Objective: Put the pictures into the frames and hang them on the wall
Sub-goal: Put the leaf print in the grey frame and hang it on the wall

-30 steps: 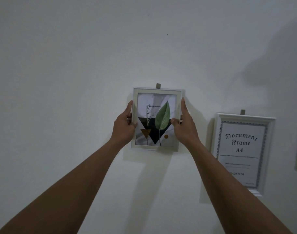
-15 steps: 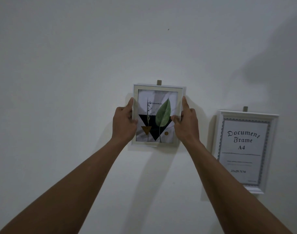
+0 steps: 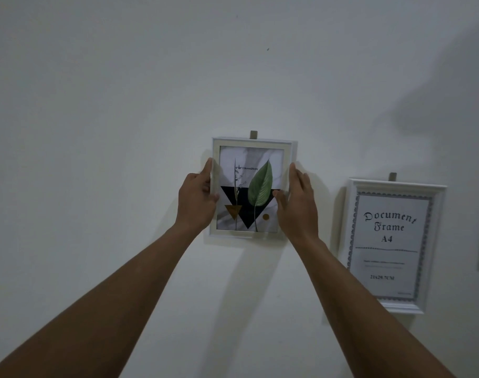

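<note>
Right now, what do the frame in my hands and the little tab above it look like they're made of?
Leaf frame: smooth matte white rails with crisp edges, likely painted wood or plastic. I cannot tell whether a clear pane covers the print. Tab: a small flat grey-brown piece, possibly metal or plastic, too small to say which.

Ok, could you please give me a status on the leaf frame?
Both on leaf frame: left grip left edge, right grip right edge. Frame against wall, hook above. Document frame hangs apart, right side.
</note>
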The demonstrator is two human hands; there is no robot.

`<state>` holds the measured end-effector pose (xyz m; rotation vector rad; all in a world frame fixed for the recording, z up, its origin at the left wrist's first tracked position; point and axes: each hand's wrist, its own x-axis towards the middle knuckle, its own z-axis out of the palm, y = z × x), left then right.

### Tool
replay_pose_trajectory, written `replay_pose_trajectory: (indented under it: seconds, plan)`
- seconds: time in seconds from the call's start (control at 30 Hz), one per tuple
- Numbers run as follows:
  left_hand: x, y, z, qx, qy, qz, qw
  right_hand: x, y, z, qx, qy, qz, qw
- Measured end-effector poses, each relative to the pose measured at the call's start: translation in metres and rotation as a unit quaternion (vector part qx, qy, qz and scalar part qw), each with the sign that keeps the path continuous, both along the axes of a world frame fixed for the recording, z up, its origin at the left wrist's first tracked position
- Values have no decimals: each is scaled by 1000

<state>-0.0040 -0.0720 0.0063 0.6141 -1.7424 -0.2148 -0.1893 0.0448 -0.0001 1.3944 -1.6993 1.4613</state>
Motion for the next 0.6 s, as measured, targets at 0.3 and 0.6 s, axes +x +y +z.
replay_pose_trajectory:
  seconds: [0.3, 0.6]
  plan:
    - [-1, 5, 1, -20, 28, -11, 999, 1, 7, 1, 8, -12, 17, 1000]
    - [0, 17, 4, -19, 23, -12, 999, 0, 7, 0, 22, -4, 9, 1000]
